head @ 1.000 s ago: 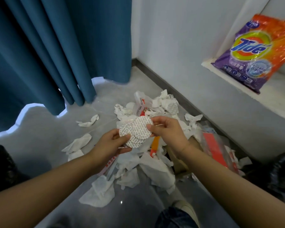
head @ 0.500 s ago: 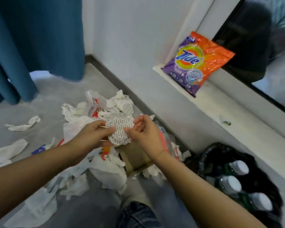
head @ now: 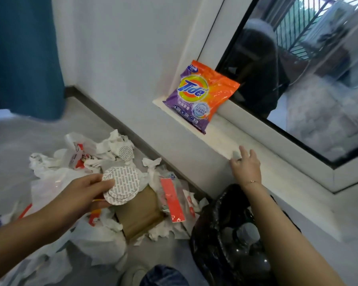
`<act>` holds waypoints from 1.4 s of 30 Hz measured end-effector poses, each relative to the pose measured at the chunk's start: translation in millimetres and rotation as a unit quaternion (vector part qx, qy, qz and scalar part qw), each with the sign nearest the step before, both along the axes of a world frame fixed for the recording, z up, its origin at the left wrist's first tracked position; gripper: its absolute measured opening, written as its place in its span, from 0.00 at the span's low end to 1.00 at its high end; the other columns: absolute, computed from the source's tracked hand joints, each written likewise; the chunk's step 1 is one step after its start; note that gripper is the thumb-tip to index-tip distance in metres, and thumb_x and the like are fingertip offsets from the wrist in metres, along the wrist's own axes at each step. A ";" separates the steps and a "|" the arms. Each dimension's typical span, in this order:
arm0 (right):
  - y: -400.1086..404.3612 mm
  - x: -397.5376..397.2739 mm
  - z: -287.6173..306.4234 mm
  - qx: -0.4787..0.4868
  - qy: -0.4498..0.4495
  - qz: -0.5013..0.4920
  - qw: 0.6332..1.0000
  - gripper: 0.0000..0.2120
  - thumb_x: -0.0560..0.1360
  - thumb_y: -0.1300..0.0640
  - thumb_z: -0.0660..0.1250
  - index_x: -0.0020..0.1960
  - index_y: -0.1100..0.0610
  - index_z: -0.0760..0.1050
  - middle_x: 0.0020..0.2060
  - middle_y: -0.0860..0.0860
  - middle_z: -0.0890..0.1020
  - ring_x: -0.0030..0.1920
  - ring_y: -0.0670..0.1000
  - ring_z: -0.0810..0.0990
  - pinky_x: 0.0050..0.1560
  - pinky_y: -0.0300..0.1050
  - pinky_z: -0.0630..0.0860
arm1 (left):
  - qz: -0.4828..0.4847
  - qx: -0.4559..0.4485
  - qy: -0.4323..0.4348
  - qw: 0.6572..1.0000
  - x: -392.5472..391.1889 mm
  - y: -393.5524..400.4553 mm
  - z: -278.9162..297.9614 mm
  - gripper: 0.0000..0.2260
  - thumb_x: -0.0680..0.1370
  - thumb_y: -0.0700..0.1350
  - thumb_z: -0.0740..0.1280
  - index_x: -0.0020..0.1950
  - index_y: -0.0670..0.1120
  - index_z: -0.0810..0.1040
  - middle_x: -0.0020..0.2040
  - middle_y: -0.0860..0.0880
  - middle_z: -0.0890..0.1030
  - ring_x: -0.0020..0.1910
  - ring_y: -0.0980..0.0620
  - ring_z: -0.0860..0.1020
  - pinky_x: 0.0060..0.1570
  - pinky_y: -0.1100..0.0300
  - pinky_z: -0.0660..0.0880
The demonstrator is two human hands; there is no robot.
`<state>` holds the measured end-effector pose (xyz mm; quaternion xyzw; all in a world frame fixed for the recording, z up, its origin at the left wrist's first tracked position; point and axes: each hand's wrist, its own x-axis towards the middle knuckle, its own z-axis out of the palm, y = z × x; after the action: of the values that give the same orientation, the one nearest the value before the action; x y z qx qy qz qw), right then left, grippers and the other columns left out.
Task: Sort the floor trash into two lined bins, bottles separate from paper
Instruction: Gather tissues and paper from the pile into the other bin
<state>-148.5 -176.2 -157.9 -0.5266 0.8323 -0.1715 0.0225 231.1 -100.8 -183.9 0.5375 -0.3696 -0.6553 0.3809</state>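
Bottles [head: 246, 236] sit in the black-lined bin [head: 211, 223] directly under my right forearm. My left hand [head: 85, 195] pinches a stack of round printed paper discs [head: 122, 184], thumb on top, fingers closed beneath. Below those fingers lie crumpled tissues [head: 103, 242] and a brown cardboard piece [head: 141, 211]. My right hand [head: 246, 168] reaches the windowsill [head: 221, 137], fingers spread over a small grey scrap [head: 236, 155], not gripping. Beyond stands a Tide detergent bag [head: 201, 93].

I see white paper [head: 56, 182] crumpled across the floor, round printed discs [head: 122, 185] held above it, and bottles [head: 246, 236] in the black-lined bin [head: 211, 223].
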 end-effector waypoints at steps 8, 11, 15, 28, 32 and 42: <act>6.4 24.3 -7.1 -0.151 -0.009 0.106 0.983 0.11 0.75 0.68 0.63 0.52 0.62 0.82 0.53 0.57 0.83 0.54 0.57 0.80 0.59 0.43 0.71 | 0.038 0.032 0.004 0.999 15.2 2.0 -8.3 0.06 0.78 0.39 0.64 0.51 0.41 0.79 0.44 0.43 0.85 0.41 0.47 0.84 0.38 0.60 0.81; 16.3 67.0 3.5 -0.173 -0.078 0.193 0.963 0.11 0.76 0.67 0.64 0.53 0.59 0.81 0.49 0.55 0.84 0.49 0.49 0.81 0.57 0.43 0.77 | 0.051 0.032 0.032 0.998 27.7 8.4 -4.1 0.07 0.78 0.39 0.63 0.52 0.40 0.79 0.45 0.42 0.85 0.42 0.47 0.84 0.36 0.61 0.81; 33.4 151.3 39.3 -0.082 -0.387 0.271 0.878 0.11 0.78 0.63 0.62 0.58 0.58 0.76 0.47 0.55 0.84 0.42 0.51 0.84 0.45 0.42 0.82 | 0.099 0.022 0.059 0.993 55.6 22.3 11.1 0.08 0.78 0.40 0.63 0.53 0.40 0.79 0.48 0.42 0.85 0.44 0.48 0.84 0.37 0.63 0.81; 43.0 426.5 92.0 0.229 -0.400 0.478 0.748 0.09 0.72 0.58 0.71 0.47 0.64 0.77 0.31 0.57 0.79 0.26 0.49 0.74 0.26 0.39 0.74 | 0.436 -0.135 -0.173 0.873 228.8 137.9 54.2 0.05 0.77 0.45 0.67 0.51 0.47 0.79 0.45 0.48 0.85 0.44 0.54 0.83 0.45 0.62 0.79; 78.7 511.8 76.7 0.348 -0.442 0.470 0.680 0.06 0.72 0.59 0.71 0.47 0.58 0.78 0.30 0.52 0.73 0.27 0.46 0.70 0.25 0.37 0.73 | 0.498 -0.127 -0.333 0.790 270.8 189.3 65.6 0.05 0.75 0.49 0.69 0.49 0.50 0.79 0.41 0.48 0.83 0.41 0.48 0.82 0.45 0.55 0.79; 187.5 618.3 33.6 0.483 -0.482 0.463 0.566 0.07 0.80 0.61 0.60 0.56 0.63 0.69 0.47 0.62 0.81 0.33 0.56 0.81 0.29 0.43 0.79 | 0.469 0.063 -0.501 0.725 339.7 279.0 52.7 0.07 0.73 0.50 0.70 0.50 0.53 0.78 0.41 0.52 0.82 0.44 0.49 0.79 0.46 0.55 0.73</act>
<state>469.8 11.3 -124.3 -0.5895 0.2992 0.0619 0.7477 570.7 178.1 -131.2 0.9152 -0.1656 -0.0502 0.3639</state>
